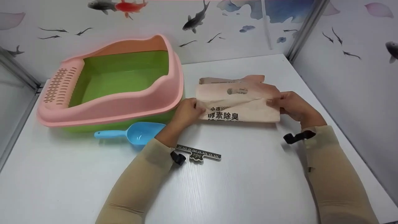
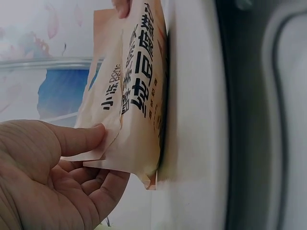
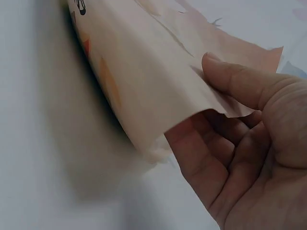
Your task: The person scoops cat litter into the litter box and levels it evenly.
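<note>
Okay, paper bag (image 1: 239, 107) pinched at both ends, litter box (image 1: 133, 107) crowding the left

So the bag's on the white tabletop (image 1: 242, 183), right of that pink-and-green box. Left hand (image 1: 185, 113) has one side nipped between thumb and fingers, right hand (image 1: 293, 104) has the other, same grip. Box corner is just beside the left hand. Blue scoop (image 1: 136, 133) lies along the box's front, partly hidden by the left arm, with a ruler-patterned piece (image 1: 199, 153) near that cuff. Fish-print wall (image 1: 161, 18) behind, table edge near on the right. Roomiest stretch: between the forearms.
</note>
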The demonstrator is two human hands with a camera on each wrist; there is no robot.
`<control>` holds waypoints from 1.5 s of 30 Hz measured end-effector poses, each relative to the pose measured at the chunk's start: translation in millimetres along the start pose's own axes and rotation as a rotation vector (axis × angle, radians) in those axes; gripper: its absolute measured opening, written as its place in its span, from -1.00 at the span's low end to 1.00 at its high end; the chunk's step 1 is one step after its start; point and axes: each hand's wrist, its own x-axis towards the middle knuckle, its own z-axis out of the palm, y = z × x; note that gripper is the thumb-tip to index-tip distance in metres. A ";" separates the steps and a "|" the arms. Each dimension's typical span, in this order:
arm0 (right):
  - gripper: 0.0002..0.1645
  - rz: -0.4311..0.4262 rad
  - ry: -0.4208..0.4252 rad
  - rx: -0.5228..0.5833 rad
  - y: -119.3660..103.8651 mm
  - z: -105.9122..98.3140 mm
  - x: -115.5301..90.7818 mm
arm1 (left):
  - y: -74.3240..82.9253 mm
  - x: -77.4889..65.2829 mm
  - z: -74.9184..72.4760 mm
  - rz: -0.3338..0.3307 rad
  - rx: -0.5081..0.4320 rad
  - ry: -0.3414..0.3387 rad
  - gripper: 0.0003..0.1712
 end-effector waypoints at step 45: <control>-0.65 -0.216 -0.298 -0.149 -19.2 5.2 -25.6 | 36.9 -21.9 -37.6 0.172 -0.322 -0.061 -0.68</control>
